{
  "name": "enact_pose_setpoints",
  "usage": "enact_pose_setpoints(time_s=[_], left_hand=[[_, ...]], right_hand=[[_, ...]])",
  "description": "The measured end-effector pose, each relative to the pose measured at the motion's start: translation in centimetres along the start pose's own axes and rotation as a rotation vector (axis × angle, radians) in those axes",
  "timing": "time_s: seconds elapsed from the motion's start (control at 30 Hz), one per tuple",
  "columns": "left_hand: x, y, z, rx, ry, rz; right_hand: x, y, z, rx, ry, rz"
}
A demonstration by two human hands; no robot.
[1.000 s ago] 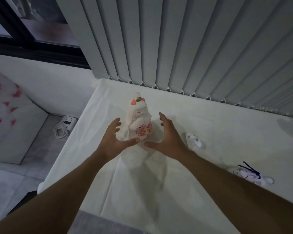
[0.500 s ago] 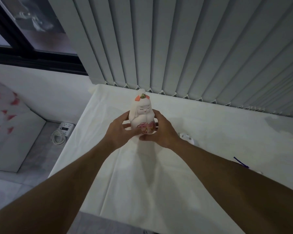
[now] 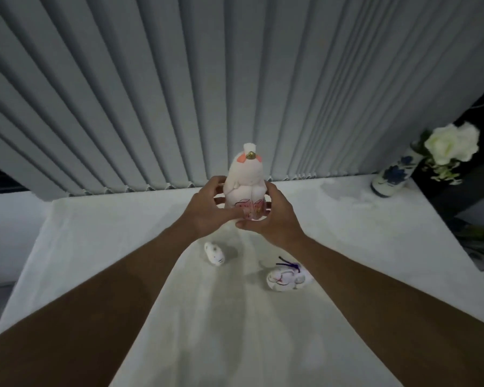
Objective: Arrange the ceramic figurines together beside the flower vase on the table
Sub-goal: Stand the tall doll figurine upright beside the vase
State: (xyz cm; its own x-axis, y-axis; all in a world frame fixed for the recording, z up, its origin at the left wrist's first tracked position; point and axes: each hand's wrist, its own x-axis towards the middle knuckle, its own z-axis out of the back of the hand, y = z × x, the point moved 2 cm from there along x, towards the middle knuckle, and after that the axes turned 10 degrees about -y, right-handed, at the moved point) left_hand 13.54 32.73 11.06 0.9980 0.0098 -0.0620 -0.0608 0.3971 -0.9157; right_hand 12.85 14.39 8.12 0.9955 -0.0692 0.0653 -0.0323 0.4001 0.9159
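Observation:
A tall white doll figurine (image 3: 245, 180) with orange head marks and pink flowers is held upright above the table. My left hand (image 3: 207, 210) grips its left side and my right hand (image 3: 274, 219) cups its base and right side. Below my hands, a small white animal figurine (image 3: 214, 253) lies on the white tablecloth (image 3: 95, 247). A round white figurine with purple cord (image 3: 287, 276) lies to its right. The blue-and-white flower vase (image 3: 393, 174) with white roses (image 3: 450, 143) stands at the table's far right corner.
Grey vertical blinds (image 3: 235, 79) hang right behind the table's far edge. The table's left edge drops to the floor. A dark object and green leaves (image 3: 475, 238) sit beyond the right edge, past the vase.
Both hands closed on the doll figurine and lifted it off the table. The view has swung right, bringing the vase into sight.

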Motion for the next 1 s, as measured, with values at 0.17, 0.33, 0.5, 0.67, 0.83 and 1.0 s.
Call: enact_pose_setpoints(time_s=[0.17, 0.33, 0.5, 0.67, 0.83, 1.0], left_hand=[[3.9, -3.1, -10.3, -0.001, 0.157, -0.037], [7.6, -5.1, -19.4, 0.006, 0.275, -0.023], [11.2, -6.1, -26.2, 0.005, 0.329, -0.025], [14.4, -6.4, -31.0, 0.005, 0.334, -0.013], [16.4, -6.2, -33.8, 0.026, 0.300, -0.004], [17.2, -7.0, -34.9, 0.044, 0.252, -0.010]], right_hand=[[1.3, -5.3, 8.6, -0.032, -0.154, -0.081], [3.2, -10.8, 14.9, -0.042, -0.238, -0.187], [5.9, -15.3, 18.6, -0.026, -0.301, -0.259], [8.9, -18.7, 20.8, -0.023, -0.349, -0.322], [10.9, -21.1, 21.7, -0.035, -0.380, -0.336], [11.9, -22.0, 22.2, -0.016, -0.376, -0.325]])
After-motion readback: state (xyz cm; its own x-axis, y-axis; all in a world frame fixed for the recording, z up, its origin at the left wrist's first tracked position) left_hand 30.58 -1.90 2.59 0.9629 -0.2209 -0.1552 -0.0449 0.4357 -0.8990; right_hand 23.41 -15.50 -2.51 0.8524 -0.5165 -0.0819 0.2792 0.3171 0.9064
